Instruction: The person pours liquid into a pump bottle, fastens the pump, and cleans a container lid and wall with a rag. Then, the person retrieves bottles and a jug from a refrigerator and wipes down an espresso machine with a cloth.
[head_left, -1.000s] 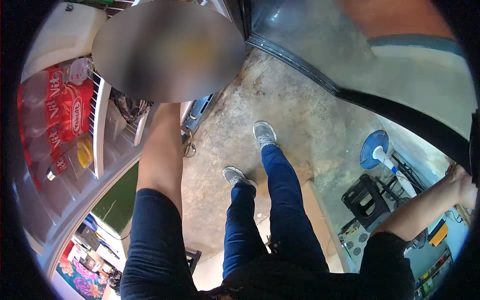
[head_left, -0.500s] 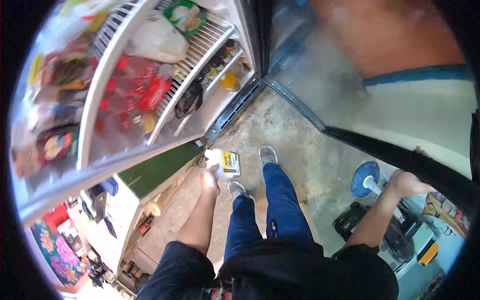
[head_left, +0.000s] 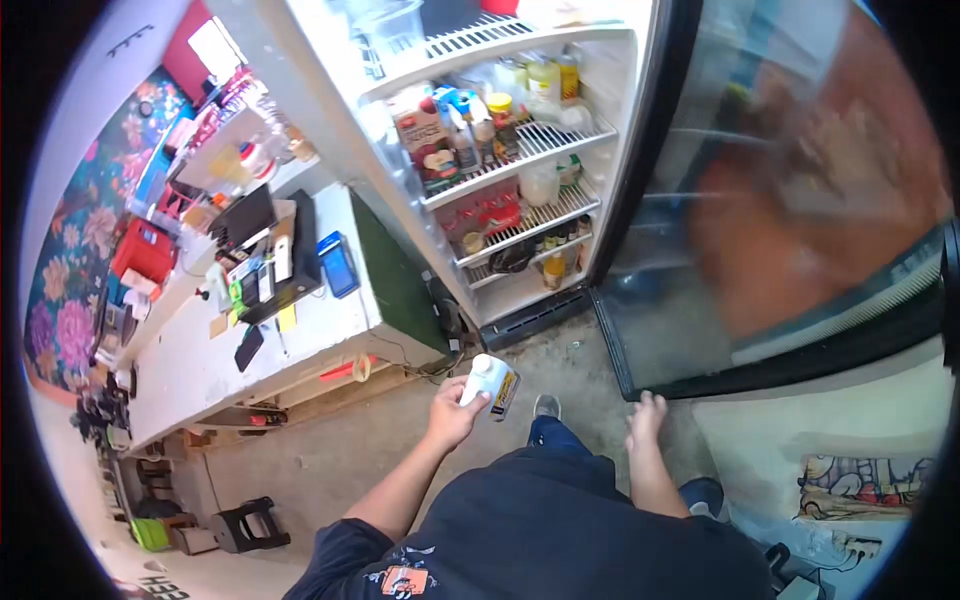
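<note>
A white plastic jug (head_left: pixel 485 376) with a white cap and a yellow and black label is gripped in my left hand (head_left: pixel 453 412), in front of my body. My right hand (head_left: pixel 647 420) has its fingers extended and holds nothing; it shows just below the lower edge of the glass door (head_left: pixel 612 350), and I cannot tell whether it touches it. In front of me stands the refrigerator (head_left: pixel 345 120), its door swung out to the right. Inside, wire shelves (head_left: pixel 530 158) carry a juice carton (head_left: pixel 425 135), several bottles and red-capped containers.
To the left a white-topped counter (head_left: pixel 185 345) with a green side (head_left: pixel 395 275) holds a blue tablet (head_left: pixel 338 265), a phone (head_left: pixel 249 348) and a black tray. A black step stool (head_left: pixel 248 525) is on the concrete floor. A patterned cloth (head_left: pixel 865 487) lies at the right.
My view has swung up and away from the lower shelves, showing more of the refrigerator and counter. My right hand has come off the door's edge. The jug stays in my left hand.
</note>
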